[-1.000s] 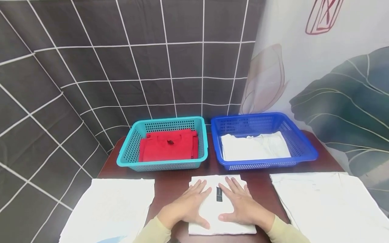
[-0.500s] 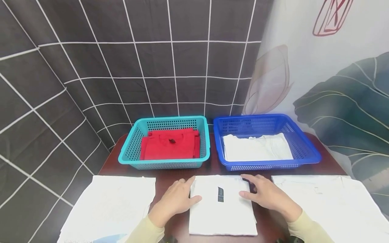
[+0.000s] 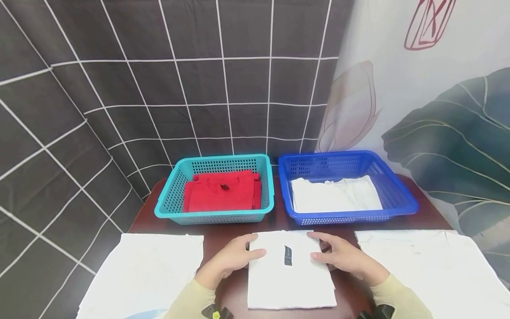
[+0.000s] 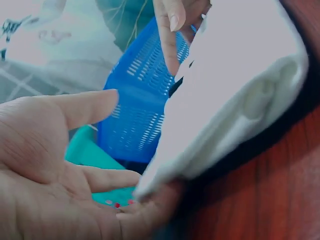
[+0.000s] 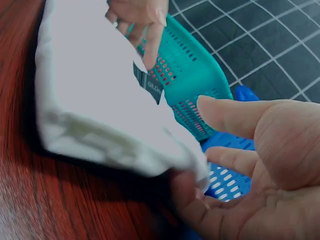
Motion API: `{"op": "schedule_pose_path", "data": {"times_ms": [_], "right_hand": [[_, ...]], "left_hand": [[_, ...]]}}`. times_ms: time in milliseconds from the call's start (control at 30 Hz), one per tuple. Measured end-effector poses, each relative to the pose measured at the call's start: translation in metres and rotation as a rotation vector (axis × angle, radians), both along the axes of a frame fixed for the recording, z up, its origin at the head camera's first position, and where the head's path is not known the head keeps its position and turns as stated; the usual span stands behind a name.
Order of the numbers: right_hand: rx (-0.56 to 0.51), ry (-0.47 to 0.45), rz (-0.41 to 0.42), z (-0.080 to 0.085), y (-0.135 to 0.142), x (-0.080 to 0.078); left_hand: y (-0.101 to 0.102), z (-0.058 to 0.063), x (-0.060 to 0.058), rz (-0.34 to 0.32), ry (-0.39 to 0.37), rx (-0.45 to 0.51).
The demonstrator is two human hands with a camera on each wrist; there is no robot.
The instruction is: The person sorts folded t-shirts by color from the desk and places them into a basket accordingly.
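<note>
A folded white T-shirt [image 3: 291, 283] with a dark neck label [image 3: 288, 255] lies on the table in front of me. My left hand [image 3: 235, 254] is at its far left corner, fingertips tucked under the edge, the thumb reaching over the top. At the far right corner my right hand [image 3: 340, 252] has its fingers curled under the edge in the same way. Both wrist views show the thumbs [image 4: 92, 107] held apart from the cloth and the shirt's folded layers [image 5: 100, 140]. The fingertips beneath the shirt are partly hidden.
Behind the shirt stand a turquoise basket [image 3: 215, 217] holding folded red shirts [image 3: 223, 195] and a blue basket [image 3: 346, 217] holding folded white clothing [image 3: 334, 195]. White garments lie flat at left [image 3: 147, 270] and right [image 3: 430, 270] on the dark red table [image 3: 223, 283].
Both hands were spread flat on top of the shirt. They have moved apart to its far side corners, and the fingers have gone under the edges.
</note>
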State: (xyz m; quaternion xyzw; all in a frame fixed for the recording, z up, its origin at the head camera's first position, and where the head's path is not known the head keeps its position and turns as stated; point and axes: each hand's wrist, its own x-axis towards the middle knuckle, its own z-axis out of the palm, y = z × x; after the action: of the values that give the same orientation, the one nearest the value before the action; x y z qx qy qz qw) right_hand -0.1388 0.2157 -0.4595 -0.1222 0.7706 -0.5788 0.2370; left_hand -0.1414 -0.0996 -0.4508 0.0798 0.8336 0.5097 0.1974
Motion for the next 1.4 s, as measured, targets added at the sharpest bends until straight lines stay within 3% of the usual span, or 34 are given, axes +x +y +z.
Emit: {"op": "schedule_pose_path", "data": {"times_ms": [100,200,367,600,767,900,1167,1400], "right_hand": [[-0.176,-0.136,0.053,-0.006,0.0,-0.001],[-0.269,-0.192,0.121,-0.01,0.0,-0.002],[-0.257,-0.126,0.143,-0.011,-0.003,-0.004],[-0.184,-0.077,0.037,-0.012,-0.006,-0.003],[-0.141,-0.035,-0.003,-0.014,-0.006,-0.002],[-0.101,0.015,-0.012,-0.007,-0.008,0.0],[-0.057,0.103,0.029,0.022,-0.011,0.015],[-0.021,0.183,0.055,0.052,-0.009,0.026]], "left_hand": [[0.0,-0.009,-0.004,0.05,-0.148,0.213],[0.002,-0.015,-0.005,0.056,-0.179,0.277],[0.008,-0.02,-0.004,-0.012,-0.094,0.218],[0.009,-0.026,-0.004,-0.081,0.031,0.137],[0.008,-0.027,-0.004,-0.102,0.05,0.117],[0.007,-0.019,-0.001,-0.107,0.06,0.115],[0.002,0.014,0.01,-0.124,0.121,0.11],[-0.003,0.037,0.02,-0.128,0.254,0.075]]}}
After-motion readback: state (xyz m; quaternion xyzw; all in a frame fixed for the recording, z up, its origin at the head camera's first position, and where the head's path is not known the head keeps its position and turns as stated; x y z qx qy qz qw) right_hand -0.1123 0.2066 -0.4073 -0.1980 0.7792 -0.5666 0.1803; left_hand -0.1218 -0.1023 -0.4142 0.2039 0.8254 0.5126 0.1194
